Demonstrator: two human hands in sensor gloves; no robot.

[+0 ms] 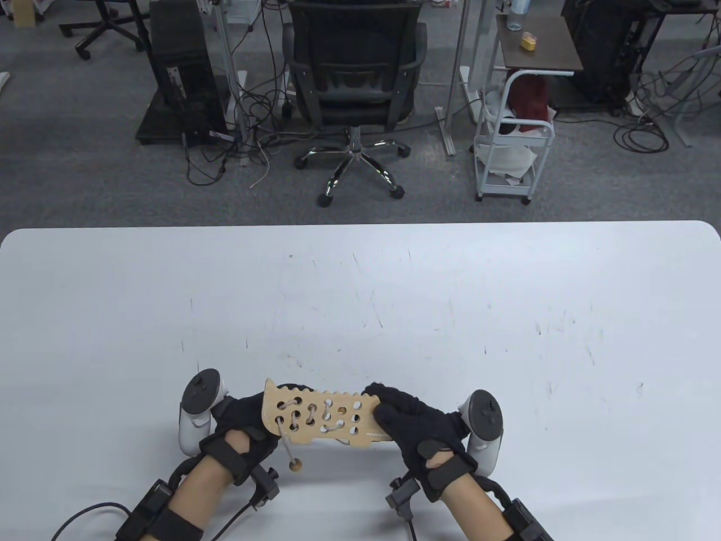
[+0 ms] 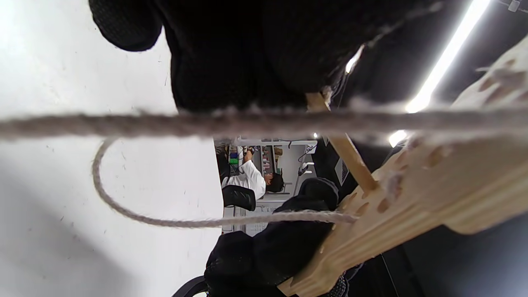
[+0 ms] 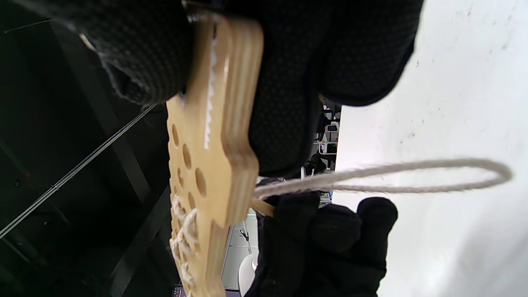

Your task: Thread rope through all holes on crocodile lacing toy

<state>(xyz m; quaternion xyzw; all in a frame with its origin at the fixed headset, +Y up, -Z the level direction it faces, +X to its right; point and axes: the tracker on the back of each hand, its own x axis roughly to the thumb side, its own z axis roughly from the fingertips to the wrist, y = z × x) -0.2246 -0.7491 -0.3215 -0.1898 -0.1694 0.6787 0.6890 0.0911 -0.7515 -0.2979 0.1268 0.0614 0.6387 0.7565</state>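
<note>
Lacing looks about half done: the pale plywood crocodile board (image 1: 321,416) is held up near the desk's near edge, right hand (image 1: 414,425) gripping one end. Left hand (image 1: 242,420) pinches the wooden needle (image 2: 348,154) behind it. Next, pull the grey rope (image 3: 383,177) loop snug, then find an empty hole.

Bright, even table view; ceiling light strip (image 2: 443,62) glare and blurred near rope (image 2: 247,121) at left wrist.
</note>
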